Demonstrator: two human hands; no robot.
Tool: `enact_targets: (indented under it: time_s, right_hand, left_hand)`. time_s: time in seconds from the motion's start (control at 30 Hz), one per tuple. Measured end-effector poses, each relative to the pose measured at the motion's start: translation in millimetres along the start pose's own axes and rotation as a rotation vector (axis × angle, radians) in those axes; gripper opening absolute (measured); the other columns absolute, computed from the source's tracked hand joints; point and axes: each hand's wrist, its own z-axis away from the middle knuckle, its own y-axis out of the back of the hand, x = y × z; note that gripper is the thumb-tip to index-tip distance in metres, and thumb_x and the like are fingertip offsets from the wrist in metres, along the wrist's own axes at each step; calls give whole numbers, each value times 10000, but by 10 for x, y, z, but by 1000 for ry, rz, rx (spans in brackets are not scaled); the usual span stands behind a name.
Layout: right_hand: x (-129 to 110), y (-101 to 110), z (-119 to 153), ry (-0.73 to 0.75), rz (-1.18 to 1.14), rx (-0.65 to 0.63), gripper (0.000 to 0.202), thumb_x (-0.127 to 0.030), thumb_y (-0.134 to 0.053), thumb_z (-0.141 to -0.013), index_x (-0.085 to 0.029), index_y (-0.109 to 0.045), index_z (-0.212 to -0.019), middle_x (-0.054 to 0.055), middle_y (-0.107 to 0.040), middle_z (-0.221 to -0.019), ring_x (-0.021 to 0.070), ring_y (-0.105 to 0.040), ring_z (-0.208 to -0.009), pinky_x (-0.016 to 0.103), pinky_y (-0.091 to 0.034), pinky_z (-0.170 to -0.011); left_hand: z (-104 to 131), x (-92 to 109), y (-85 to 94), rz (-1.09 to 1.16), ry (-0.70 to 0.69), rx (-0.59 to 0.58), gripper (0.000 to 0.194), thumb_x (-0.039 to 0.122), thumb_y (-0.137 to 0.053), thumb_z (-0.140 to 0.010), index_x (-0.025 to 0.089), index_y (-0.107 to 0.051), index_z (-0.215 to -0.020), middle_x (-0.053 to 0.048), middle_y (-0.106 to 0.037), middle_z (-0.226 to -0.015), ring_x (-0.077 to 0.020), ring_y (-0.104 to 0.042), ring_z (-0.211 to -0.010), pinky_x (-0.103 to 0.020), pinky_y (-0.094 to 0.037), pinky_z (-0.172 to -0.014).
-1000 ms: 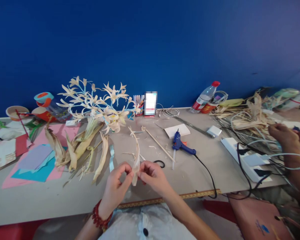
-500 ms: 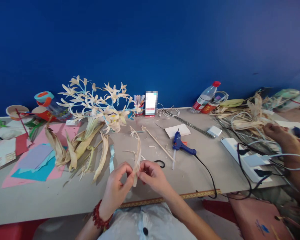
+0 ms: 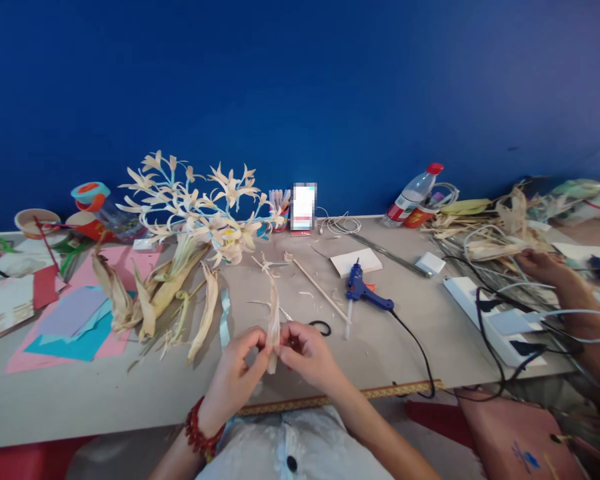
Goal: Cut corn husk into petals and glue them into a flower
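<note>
A pale strip of dried husk (image 3: 274, 313) stands nearly upright at the front middle of the table, its narrow curled tip pointing away. My left hand (image 3: 243, 367) pinches its left edge near the lower end. From the right side, my right hand (image 3: 307, 353) grips the same strip at about the same height. Black-handled scissors (image 3: 320, 327) lie just beyond my right hand. Left of the strip are a light blue ribbon (image 3: 225, 319) and another curled husk (image 3: 207, 313).
Husk flowers (image 3: 230, 240) stand behind on the left, beside coloured paper (image 3: 70, 327). A blue glue gun (image 3: 367, 290), a wooden stick (image 3: 323, 293) and a white power strip (image 3: 490, 323) lie right. Another person's hand (image 3: 540, 267) is by the husk pile at far right.
The husk strip has turned slightly in my fingers, and its tip has shifted a little left. At the far right, the other person's hand has moved slightly left.
</note>
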Motion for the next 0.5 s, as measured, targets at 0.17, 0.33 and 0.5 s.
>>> enact_targets:
  time_s: [0.17,0.33,0.5]
  right_hand:
    - [-8,-5,0,7,33,7,81,-161,-576,-696,-195,-511,-660,-63,-449,-587,90,-399,-513,201,-315,-481]
    - [-12,-14,-2,11,49,-20,68,-160,-565,-745,-196,-531,-699,-49,-488,-629,101,-464,-541,201,-362,-496]
    - [17,-13,-6,24,99,-22,103,-101,-546,-727,-198,-530,-694,-53,-494,-629,96,-470,-537,193,-362,-497]
  left_hand:
    - [14,-50,-17,-39,-27,25,208,192,-455,-905,207,-459,-698,27,-508,-686,-139,-515,-672,-226,-391,-635]
    - [20,-48,-10,-88,-56,36,196,177,-458,-891,214,-457,-698,21,-521,-701,-150,-517,-697,-248,-403,-669]
    - [38,-66,1,-120,-82,38,184,184,-464,-898,214,-462,-716,10,-544,-731,-161,-536,-737,-264,-415,-700]
